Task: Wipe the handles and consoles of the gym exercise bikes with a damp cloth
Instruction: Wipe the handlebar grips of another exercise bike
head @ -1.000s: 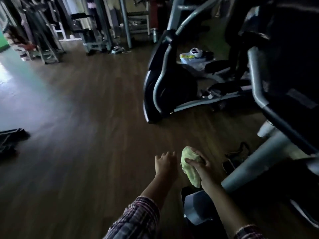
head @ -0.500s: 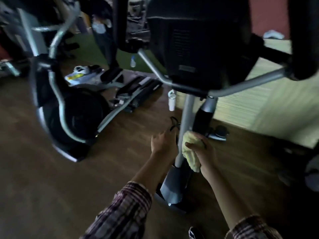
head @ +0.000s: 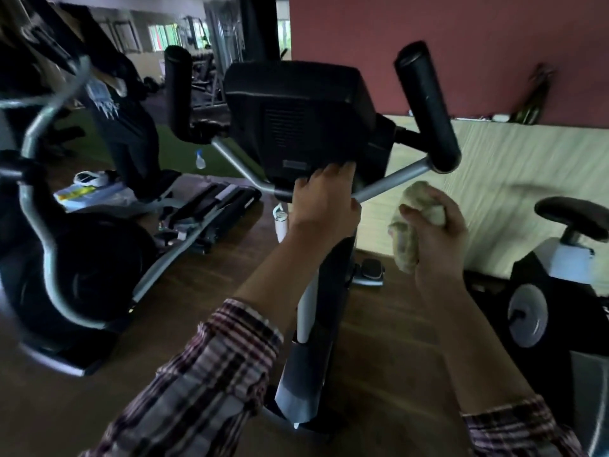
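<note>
An exercise bike stands right in front of me, seen from behind its black console [head: 296, 117]. Two black padded handles rise beside it, the left handle [head: 178, 90] and the right handle [head: 426, 103], on grey bars [head: 392, 183]. My left hand [head: 324, 199] grips the bottom edge of the console where the bars meet the post. My right hand [head: 438, 232] is closed around a bunched pale yellow-green cloth [head: 408, 235], held in the air just below the right grey bar and not touching it.
An elliptical trainer [head: 75, 258] stands at the left on the wooden floor, with a spray bottle [head: 200, 159] and a white bottle [head: 280, 219] beyond. Another bike with a black seat [head: 573, 212] is at the right. A pale wall panel [head: 510, 166] runs behind.
The view swung from the floor up to the console. My left hand rose from the post to the console's bottom edge. My right hand lifted the cloth up beside the right bar.
</note>
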Tool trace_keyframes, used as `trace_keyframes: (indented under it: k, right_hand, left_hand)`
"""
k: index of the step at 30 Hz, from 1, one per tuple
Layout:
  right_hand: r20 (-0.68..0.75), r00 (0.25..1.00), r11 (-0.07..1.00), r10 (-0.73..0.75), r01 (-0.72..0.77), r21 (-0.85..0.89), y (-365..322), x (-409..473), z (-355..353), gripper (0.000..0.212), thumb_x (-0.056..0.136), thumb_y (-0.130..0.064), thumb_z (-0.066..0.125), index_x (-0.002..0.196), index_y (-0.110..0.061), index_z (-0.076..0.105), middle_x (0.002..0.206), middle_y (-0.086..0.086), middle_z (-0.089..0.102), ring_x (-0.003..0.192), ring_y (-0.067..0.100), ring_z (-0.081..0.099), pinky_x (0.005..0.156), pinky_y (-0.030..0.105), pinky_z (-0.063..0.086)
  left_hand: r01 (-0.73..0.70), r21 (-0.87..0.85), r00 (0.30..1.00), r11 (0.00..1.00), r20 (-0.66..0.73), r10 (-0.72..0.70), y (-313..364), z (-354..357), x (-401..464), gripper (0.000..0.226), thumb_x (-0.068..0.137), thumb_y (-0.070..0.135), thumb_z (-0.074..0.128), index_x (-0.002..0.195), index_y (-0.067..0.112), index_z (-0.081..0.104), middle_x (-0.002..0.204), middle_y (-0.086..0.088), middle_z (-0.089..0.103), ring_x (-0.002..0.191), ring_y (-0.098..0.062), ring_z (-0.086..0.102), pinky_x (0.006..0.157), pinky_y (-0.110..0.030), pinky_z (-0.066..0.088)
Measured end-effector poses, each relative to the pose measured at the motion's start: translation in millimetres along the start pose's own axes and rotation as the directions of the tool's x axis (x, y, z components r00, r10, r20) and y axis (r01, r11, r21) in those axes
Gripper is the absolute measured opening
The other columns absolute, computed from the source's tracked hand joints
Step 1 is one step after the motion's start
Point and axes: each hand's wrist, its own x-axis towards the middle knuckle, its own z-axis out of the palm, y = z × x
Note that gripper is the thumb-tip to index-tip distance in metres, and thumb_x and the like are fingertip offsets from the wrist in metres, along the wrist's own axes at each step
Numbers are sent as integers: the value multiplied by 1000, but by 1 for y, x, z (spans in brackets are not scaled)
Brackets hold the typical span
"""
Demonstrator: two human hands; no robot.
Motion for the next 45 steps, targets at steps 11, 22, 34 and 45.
trace_keyframes:
  k: [11,22,34,45]
  right_hand:
    - [-20,959,958,-281,282,49,-89,29,2,38,71,-15,69,100,-40,65,101,21,70,77,29,60,76,37,48]
    - [271,615,585,-740,788,-191,-117,65,51,48,76,-14,77,122,-11,63,117,12,50,113,18,55,99,10,38]
    - [423,473,364,-773,877,-314,-108,101,76,38,77,-27,72,114,-19,69,111,2,63,95,15,64,75,29,52]
    - [379,426,357,-822,902,-242,-106,103,80,37,82,-31,73,115,-16,71,103,3,65,89,10,65,75,13,49]
  left_hand:
    - [-85,1,980,996,-182,84,38,-60,38,57,90,24,55,143,17,36,129,-4,55,119,-26,52,99,-43,38]
    - [-53,41,973,998,-223,61,40,-72,57,56,87,24,53,141,18,40,126,-3,57,117,-27,53,97,-40,37]
    - [-32,1,972,999,-232,32,24,-58,72,45,85,19,55,130,19,53,131,2,56,124,-22,50,111,-48,26]
    - [-50,-16,969,999,-243,45,12,-50,84,45,85,19,57,130,15,54,134,0,53,127,-23,48,114,-53,24]
